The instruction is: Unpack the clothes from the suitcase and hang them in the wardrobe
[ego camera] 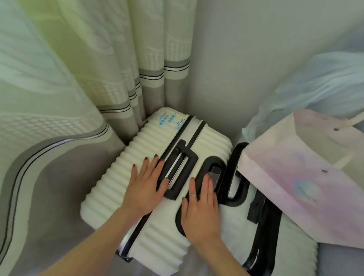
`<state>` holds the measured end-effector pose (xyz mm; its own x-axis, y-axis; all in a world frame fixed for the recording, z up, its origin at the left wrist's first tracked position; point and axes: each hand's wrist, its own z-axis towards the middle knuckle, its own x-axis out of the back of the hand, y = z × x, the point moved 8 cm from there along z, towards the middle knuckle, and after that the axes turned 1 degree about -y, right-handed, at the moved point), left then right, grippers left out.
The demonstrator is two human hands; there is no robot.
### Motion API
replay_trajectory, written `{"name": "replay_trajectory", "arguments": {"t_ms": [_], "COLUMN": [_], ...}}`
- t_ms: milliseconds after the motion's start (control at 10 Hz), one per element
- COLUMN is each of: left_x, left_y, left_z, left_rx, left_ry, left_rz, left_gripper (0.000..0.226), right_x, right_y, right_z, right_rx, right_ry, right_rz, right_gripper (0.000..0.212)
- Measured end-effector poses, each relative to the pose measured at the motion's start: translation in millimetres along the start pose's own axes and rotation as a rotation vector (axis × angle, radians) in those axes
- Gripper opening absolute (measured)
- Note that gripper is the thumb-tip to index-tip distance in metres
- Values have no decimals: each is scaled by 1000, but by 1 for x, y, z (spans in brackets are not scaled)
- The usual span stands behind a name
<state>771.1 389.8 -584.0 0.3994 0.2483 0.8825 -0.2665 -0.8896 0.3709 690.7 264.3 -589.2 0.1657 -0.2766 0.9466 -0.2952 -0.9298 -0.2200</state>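
A white ribbed hard-shell suitcase (127, 168) stands upright in the corner, seen from above, closed, with a black zipper band and two black handles (182, 171) on its top. My left hand (144, 185) lies flat on the top, fingers straight, touching the left side of the nearer black handle. My right hand (201, 206) lies flat to the right of it, fingertips reaching the second handle (214, 170). A second white suitcase (287, 259) with black bands stands against it on the right. No clothes are visible.
Pale curtains (70, 82) with grey striped hems hang left and behind. A pink and white paper bag (305, 189) leans on the right suitcase. Light blue fabric (337, 81) is piled at the upper right. A grey wall (240, 54) is behind.
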Motion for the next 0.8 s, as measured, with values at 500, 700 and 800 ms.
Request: {"name": "replay_trajectory", "arguments": {"t_ms": [500,700,800], "left_x": [-7,-8,-5], "left_y": [-2,0,1], "left_z": [14,15,16], "left_rx": [-9,8,1], "left_ry": [101,90,114], "left_rz": [135,155,147], "left_gripper": [94,89,96], "right_x": [40,143,232], "right_y": [35,11,2], "right_z": [101,60,13], "right_rx": [-89,-134,98], "right_ry": [-147,238,462], "right_rz": [167,1027,1438], "right_gripper": [56,33,18]}}
